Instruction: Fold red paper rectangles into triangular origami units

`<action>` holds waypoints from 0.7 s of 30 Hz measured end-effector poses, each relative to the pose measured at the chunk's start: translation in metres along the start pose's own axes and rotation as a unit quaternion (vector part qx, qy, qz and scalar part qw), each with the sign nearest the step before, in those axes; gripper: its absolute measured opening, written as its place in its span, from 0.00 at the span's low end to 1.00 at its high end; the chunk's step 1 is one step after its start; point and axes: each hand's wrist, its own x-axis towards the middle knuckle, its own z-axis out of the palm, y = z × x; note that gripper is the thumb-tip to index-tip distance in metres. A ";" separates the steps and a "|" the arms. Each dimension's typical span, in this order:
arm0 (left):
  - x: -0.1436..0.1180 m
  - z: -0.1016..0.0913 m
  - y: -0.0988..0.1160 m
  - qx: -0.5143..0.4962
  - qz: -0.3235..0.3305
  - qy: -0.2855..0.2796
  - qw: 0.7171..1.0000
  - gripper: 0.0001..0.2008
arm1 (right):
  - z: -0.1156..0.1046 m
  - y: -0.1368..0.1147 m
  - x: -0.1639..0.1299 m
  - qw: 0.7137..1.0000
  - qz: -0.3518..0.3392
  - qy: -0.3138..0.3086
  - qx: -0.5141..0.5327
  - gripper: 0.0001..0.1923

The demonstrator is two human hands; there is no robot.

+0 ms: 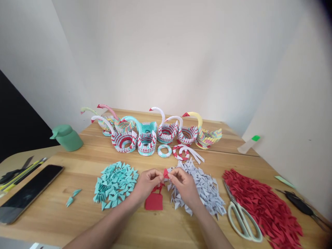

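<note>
Head view: left hand and right hand met over the wooden table, fingertips pinching a small red folded paper piece; red paper squares waited beneath; heaps of teal, grey and red triangles lay folded; finished paper swans stood behind; many units unassembled.

A small red paper piece, folded to a point, is pinched between the fingertips of the left hand and the right hand, held just above the tabletop. Directly below the hands, a small stack of red paper rectangles lies flat on the wood, with a thin red folded scrap at its upper edge.
</note>
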 end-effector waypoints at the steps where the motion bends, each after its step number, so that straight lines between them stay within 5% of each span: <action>1: 0.000 0.000 0.000 0.000 0.002 0.000 1.000 0.15 | 0.000 0.000 0.000 1.000 0.000 -0.005 0.005 0.09; 14: 0.001 0.001 -0.006 0.035 0.017 -0.008 0.999 0.15 | 0.005 -0.004 -0.001 1.000 -0.008 0.015 0.009 0.09; 21: -0.001 0.002 -0.003 0.037 0.010 -0.031 0.999 0.14 | 0.003 -0.003 -0.003 0.995 -0.001 -0.060 0.076 0.13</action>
